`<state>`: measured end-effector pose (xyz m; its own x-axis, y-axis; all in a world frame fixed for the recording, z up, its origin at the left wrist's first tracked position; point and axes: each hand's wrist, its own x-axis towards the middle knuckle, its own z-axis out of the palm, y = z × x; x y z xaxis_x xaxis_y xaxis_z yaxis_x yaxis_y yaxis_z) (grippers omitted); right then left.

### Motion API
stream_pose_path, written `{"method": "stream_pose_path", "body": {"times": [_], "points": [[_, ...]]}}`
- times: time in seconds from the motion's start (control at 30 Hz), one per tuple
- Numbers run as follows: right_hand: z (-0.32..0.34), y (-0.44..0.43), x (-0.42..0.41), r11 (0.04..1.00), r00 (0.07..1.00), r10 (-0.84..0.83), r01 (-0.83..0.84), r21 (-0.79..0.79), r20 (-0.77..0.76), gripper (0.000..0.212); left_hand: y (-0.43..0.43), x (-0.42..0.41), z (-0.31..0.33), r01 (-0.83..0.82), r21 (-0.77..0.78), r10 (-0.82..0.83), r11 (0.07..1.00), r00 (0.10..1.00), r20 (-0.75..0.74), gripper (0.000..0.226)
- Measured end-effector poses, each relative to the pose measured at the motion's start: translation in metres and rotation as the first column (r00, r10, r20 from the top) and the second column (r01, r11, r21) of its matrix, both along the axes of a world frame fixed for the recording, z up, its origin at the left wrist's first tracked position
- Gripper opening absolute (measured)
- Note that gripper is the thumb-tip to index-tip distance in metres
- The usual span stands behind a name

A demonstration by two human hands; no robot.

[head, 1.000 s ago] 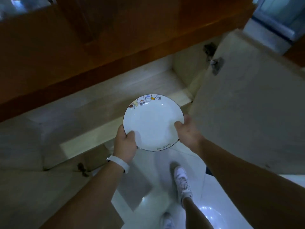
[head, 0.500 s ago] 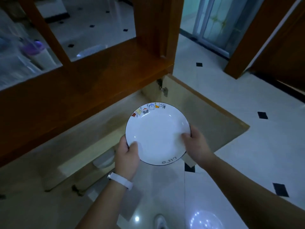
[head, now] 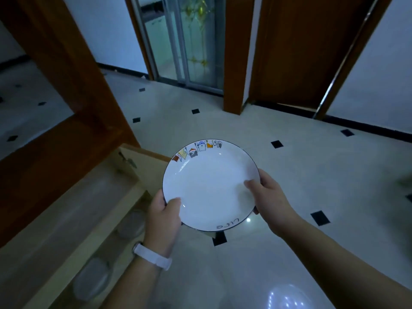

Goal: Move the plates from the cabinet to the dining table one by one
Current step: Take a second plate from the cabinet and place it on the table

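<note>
We see one bit of writing: small dark handwritten letters on the plate (head: 207, 186) rim at about five o'clock, upside down to us, too unclear to read.

Both hands (head: 165, 216) grip a white plate (head: 207, 188) above tiled floor (head: 312, 175).

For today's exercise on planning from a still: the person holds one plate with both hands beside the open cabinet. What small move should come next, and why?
Probably carry the plate level away from the cabinet door across the tiled floor. The left hand and right hand grip opposite rims, and no dining table is in view.
</note>
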<state>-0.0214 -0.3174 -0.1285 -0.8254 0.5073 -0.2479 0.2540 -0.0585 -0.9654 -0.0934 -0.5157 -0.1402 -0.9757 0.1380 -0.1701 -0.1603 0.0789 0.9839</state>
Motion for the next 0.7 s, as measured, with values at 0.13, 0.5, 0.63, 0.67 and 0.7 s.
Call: {"method": "stream_pose_path", "body": {"times": [0.13,0.5,0.63,0.67,0.7], "points": [[0.01,0.068,0.06,0.996,0.996,-0.09,0.09,0.013,0.004,0.02,0.077,0.044,0.012,0.082,0.029,-0.083,0.996,0.996,0.018,0.029],[0.015,0.226,0.233,0.934,0.935,-0.355,0.354,0.034,0.012,0.025,0.27,0.165,0.028,0.369,0.06,-0.369,0.927,0.929,-0.024,0.033],[0.016,0.262,0.288,0.887,0.887,-0.462,0.462,0.027,-0.005,0.029,0.322,0.208,0.03,0.478,0.079,-0.478,0.875,0.878,-0.015,0.032],[0.018,0.269,0.3,0.873,0.874,-0.487,0.487,0.031,-0.007,0.028,0.333,0.216,0.031,0.498,0.084,-0.499,0.863,0.867,-0.01,0.03],[0.019,0.273,0.307,0.865,0.866,-0.5,0.5,0.031,-0.014,0.028,0.341,0.22,0.031,0.511,0.081,-0.512,0.856,0.859,-0.011,0.027]]}}
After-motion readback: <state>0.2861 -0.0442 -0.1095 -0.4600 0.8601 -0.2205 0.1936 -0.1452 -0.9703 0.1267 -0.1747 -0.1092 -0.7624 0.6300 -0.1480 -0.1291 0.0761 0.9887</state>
